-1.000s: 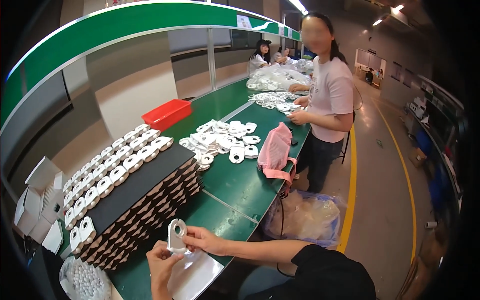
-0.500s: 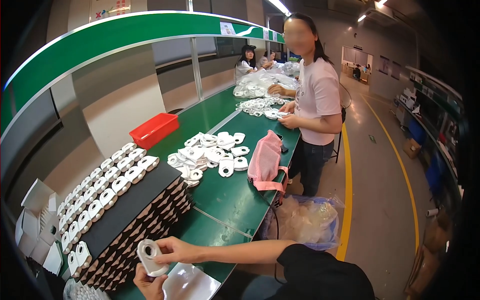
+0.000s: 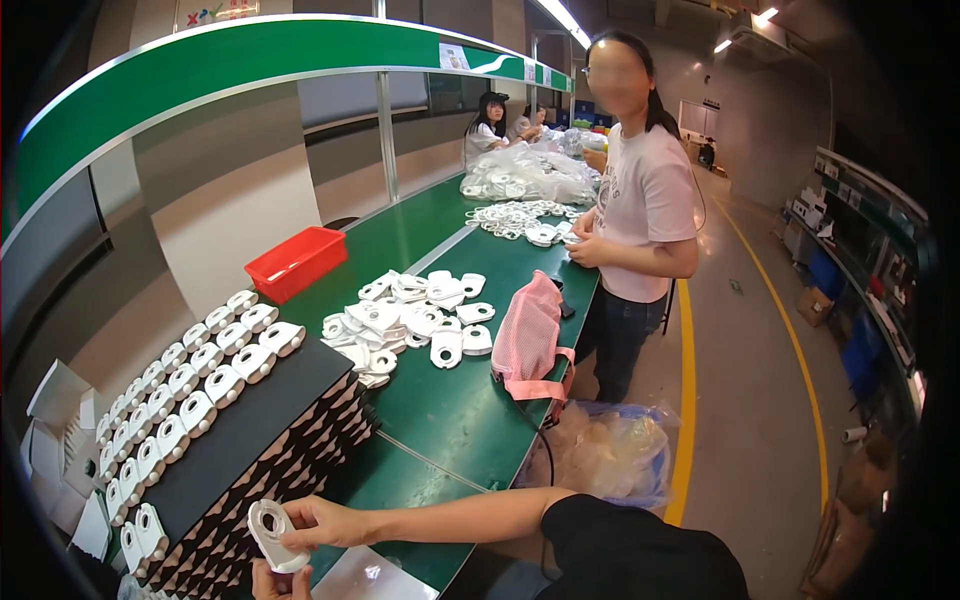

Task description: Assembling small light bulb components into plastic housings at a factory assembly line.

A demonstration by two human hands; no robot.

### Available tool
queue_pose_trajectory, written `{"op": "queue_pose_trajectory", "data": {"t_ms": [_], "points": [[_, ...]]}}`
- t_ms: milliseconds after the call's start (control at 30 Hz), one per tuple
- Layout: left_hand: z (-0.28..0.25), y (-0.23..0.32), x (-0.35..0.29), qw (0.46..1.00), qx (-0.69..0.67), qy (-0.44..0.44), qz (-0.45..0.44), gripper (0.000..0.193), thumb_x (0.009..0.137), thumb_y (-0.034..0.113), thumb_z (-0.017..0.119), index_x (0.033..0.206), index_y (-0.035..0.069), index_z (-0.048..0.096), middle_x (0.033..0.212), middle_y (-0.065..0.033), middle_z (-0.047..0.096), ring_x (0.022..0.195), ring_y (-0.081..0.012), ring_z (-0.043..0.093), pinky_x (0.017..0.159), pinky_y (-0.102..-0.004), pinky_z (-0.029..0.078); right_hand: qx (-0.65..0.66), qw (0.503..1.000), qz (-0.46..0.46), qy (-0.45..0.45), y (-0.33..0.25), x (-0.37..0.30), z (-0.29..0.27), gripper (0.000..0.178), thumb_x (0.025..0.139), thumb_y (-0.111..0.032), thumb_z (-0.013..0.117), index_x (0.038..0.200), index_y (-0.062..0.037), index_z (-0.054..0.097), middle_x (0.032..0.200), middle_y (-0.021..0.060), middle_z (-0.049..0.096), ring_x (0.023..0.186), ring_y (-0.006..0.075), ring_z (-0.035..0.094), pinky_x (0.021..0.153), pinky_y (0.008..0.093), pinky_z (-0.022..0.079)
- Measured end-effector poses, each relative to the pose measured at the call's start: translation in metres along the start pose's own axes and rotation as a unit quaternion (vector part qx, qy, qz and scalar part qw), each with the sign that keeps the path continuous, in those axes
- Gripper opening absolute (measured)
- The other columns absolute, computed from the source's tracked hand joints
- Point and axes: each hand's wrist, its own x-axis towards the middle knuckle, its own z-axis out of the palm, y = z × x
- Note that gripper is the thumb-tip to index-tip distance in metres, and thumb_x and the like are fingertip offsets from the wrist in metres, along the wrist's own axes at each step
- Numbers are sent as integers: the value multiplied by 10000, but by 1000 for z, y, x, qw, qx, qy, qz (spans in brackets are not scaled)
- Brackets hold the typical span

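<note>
Between my hands, above the near end of the green table [image 3: 420, 480], is a white plastic housing [image 3: 276, 554] with a rounded end and a round hole. My right hand [image 3: 328, 522] pinches its side with thumb and fingers. From below, my left hand [image 3: 282, 583] holds the lower end, partly cut off by the picture's edge. Beside them rises a stack of black wavy-edged trays [image 3: 290, 440]; its top carries rows of similar white housings [image 3: 196, 410] along the left side. A glossy white sheet [image 3: 370, 578] lies under my right forearm.
Loose white housings [image 3: 420, 315] are heaped mid-table, near a red bin [image 3: 297, 264] and a pink mesh bag [image 3: 530, 335]. A co-worker [image 3: 645, 190] stands at the right edge, hands on white parts. A bag-lined container [image 3: 615, 455] stands on the floor below.
My hands and the white housing have shifted slightly left and down in the picture, with the grip kept. The view has turned a little, and the co-worker stands more upright.
</note>
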Motion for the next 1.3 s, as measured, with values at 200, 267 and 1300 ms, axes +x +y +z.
{"op": "queue_pose_trajectory", "data": {"t_ms": [200, 267, 1300], "points": [[-9, 0, 3, 997, 57, -6, 54, 181, 718, -81, 625, 862, -21, 532, 775, 15, 496, 646, -41, 449, 558, -174, 412, 34, 999, 39, 1, -1, -1, -2, 260, 848, -261, 565, 1027, -76, 528, 753, -49, 518, 628, 28, 439, 551, 166, 346], [-5, 3, 2, 998, 29, 12, 47, 180, 714, -93, 625, 849, -20, 533, 771, 18, 488, 642, -41, 441, 549, -170, 399, 48, 998, 45, -2, -1, -1, -2, 260, 848, -259, 565, 1030, -77, 527, 763, -49, 521, 628, 27, 442, 552, 166, 348], [-7, 3, -2, 997, -28, 15, 67, 204, 800, 53, 615, 975, -35, 559, 832, -35, 570, 689, -96, 506, 597, -215, 418, -24, 998, -60, 2, 0, 0, 4, 265, 817, -184, 584, 1023, -31, 519, 834, -33, 546, 687, 46, 451, 578, 198, 359]]}}
